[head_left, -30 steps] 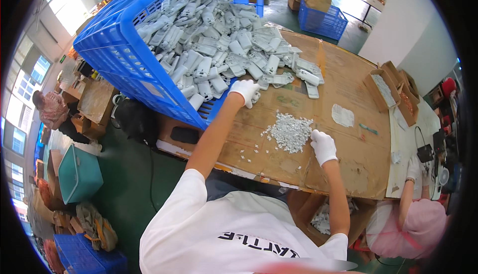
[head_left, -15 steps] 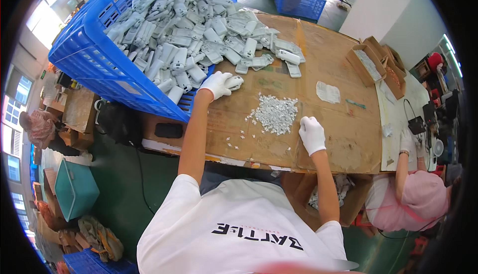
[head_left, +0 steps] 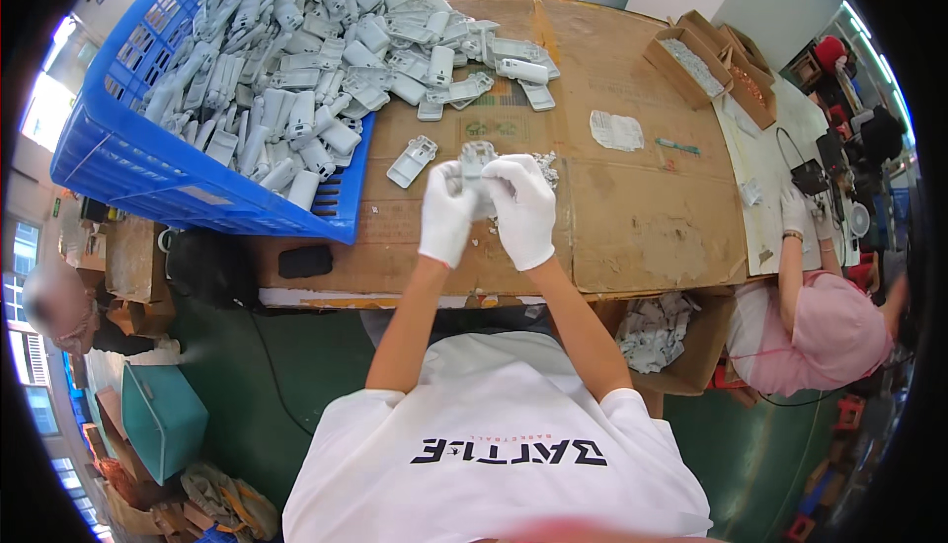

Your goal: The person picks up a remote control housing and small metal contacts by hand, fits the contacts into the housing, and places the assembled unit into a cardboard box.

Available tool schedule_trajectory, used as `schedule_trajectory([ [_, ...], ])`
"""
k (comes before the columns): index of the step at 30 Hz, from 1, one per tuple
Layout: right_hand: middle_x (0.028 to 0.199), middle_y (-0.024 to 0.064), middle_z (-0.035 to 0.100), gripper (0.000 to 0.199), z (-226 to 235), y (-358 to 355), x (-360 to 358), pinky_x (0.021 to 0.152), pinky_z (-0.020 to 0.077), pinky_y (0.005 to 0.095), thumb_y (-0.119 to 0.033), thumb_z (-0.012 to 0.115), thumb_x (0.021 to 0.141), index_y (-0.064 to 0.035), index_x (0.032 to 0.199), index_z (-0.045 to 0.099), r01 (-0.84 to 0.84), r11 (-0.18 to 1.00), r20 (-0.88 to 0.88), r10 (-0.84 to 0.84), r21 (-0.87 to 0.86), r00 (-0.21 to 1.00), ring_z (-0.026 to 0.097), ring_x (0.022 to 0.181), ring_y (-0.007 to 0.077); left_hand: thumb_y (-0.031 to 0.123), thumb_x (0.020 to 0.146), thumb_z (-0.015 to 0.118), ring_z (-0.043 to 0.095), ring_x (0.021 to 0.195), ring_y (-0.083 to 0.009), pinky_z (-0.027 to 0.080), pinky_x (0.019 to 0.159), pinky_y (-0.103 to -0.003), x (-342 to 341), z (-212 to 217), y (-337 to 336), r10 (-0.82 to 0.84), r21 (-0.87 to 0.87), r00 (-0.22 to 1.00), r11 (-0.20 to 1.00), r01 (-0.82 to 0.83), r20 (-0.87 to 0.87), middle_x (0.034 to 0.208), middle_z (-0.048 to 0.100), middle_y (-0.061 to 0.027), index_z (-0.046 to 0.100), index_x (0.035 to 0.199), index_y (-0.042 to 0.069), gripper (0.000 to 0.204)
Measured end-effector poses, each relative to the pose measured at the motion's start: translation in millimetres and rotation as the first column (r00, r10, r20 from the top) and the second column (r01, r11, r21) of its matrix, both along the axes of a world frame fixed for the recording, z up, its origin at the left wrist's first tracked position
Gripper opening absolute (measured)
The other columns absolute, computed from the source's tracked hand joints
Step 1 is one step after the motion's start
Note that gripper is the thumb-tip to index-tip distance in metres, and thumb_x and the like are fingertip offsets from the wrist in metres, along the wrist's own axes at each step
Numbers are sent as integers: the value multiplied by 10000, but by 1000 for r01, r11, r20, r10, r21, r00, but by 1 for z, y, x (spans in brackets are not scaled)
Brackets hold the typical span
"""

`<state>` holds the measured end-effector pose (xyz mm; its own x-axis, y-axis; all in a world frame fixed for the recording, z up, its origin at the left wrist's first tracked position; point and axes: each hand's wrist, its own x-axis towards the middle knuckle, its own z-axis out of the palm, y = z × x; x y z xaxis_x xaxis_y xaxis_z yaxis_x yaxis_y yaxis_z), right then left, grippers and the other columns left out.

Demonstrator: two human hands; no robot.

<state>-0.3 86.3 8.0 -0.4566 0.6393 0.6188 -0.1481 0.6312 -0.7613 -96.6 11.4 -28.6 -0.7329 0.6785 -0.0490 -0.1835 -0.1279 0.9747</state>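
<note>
In front of me, my left hand [head_left: 447, 215], in a white glove, is closed on a pale grey plastic shell [head_left: 478, 158] held up over the table. My right hand [head_left: 521, 209], also gloved, has its fingers pinched together against the shell's right side; whatever is between the fingertips is hidden. Behind the right hand, a heap of small whitish pieces [head_left: 546, 170] is mostly covered. A second plastic shell [head_left: 411, 161] lies on the cardboard left of my hands, hollow side up. Many similar shells [head_left: 370, 59] spill from a blue crate [head_left: 197, 183].
The table is covered with brown cardboard [head_left: 652, 217]. To the right lie a whitish sheet [head_left: 616, 131] and a teal tool [head_left: 677, 146]. Small boxes [head_left: 688, 67] of parts stand at the far right. A co-worker in pink [head_left: 815, 326] sits at the right. A black case [head_left: 305, 262] lies near the front edge.
Both hands have come together in front of me, the left from the crate side and the right from beside the heap. One shell now lies apart on the cardboard. My view has shifted.
</note>
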Motion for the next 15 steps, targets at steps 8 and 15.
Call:
schedule_trajectory([
  [8,901,95,555,149,1,-2,13,700,499,351,6,715,778,-68,896,661,70,987,177,-96,147,979,603,806,261,32,868,634,671,1015,-260,517,871,-347,40,41,-13,20,-192,934,977,-94,-358,1124,670,-159,538,1238,28,382],
  [15,943,66,578,243,6,12,16,718,503,312,25,738,756,-60,966,651,-1,1000,282,0,1,959,598,832,177,5,855,600,644,1009,-364,517,849,-384,39,36,-14,-29,-188,861,979,-78,-508,1103,649,-179,563,1208,62,359],
])
